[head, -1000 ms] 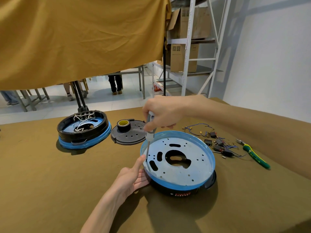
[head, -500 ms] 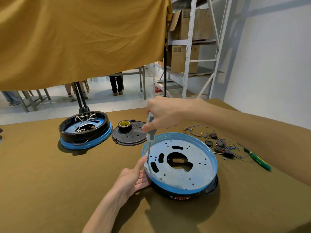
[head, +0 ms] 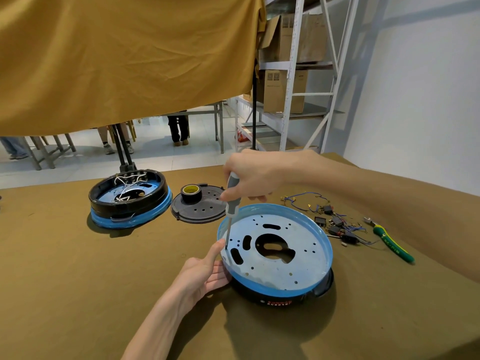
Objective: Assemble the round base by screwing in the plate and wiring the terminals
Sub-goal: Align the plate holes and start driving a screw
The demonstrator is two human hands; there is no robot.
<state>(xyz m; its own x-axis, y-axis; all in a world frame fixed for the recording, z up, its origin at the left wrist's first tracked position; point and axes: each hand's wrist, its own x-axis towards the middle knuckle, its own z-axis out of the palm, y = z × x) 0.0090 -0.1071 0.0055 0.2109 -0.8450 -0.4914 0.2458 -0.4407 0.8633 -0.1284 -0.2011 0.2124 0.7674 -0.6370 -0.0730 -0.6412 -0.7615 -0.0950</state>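
Centre: right hand grips screwdriver upright, tip at 9 o'clock on plate; left hand, fingers relaxed, steadies base w/ thumb on rim.

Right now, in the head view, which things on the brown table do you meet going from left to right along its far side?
Black round base with white wires → black perforated disc carrying a tape roll → tangle of blue wires and black switches → green-handled pliers.

a workshop: metal shelving stacked with cardboard boxes, worktables.
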